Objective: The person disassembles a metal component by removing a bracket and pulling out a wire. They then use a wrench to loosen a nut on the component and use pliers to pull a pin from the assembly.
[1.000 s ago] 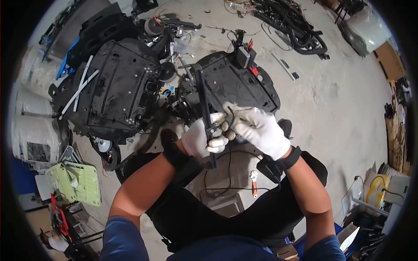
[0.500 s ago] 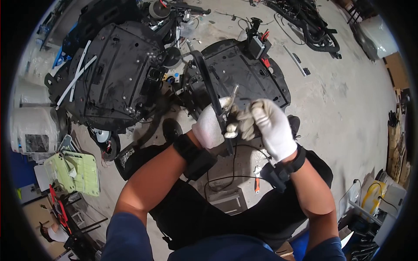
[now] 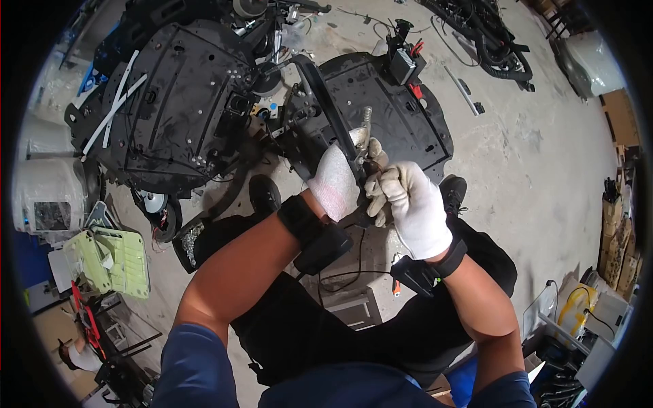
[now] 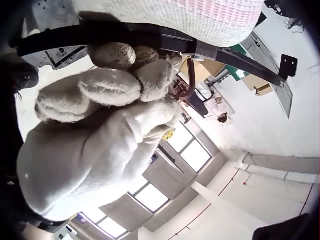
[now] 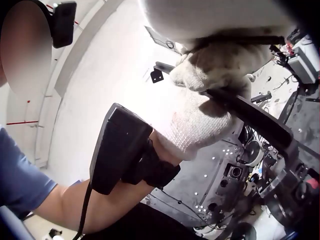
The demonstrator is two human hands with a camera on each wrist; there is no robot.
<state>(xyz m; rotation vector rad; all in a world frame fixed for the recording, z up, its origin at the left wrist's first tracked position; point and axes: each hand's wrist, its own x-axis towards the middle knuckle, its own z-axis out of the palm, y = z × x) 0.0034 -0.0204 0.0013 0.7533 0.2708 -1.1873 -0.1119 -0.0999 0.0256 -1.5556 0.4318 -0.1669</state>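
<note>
The white-gloved left hand (image 3: pixel 335 182) grips a long black bar (image 3: pixel 325 102) that bends at its far end. Beside its fingertips a threaded metal bolt (image 3: pixel 368 119) stands up, right by the bar. Close against the left fingers, the gloved right hand (image 3: pixel 422 211) has its fingers curled. It pinches a dark L-shaped hex key (image 4: pixel 192 80), whose bent arm shows past the fingertips in the left wrist view. In the right wrist view a straight length of the hex key (image 5: pixel 260 40) sticks out below the right glove. Fingers hide the spot where key and bar meet.
Two large black panels (image 3: pixel 183 102) lie on the concrete floor ahead, white strips (image 3: pixel 112 109) across the left one. An orange-handled wrench (image 3: pixel 396 285) and a cable (image 3: pixel 340 276) lie between the legs. Black hoses (image 3: pixel 490 61) are heaped at the back right; a green folding stool (image 3: pixel 115 262) stands left.
The right hand has turned and come in against the left fingers, and the hex key is now mostly covered in the head view. The bolt by the left fingers has come to point upward.
</note>
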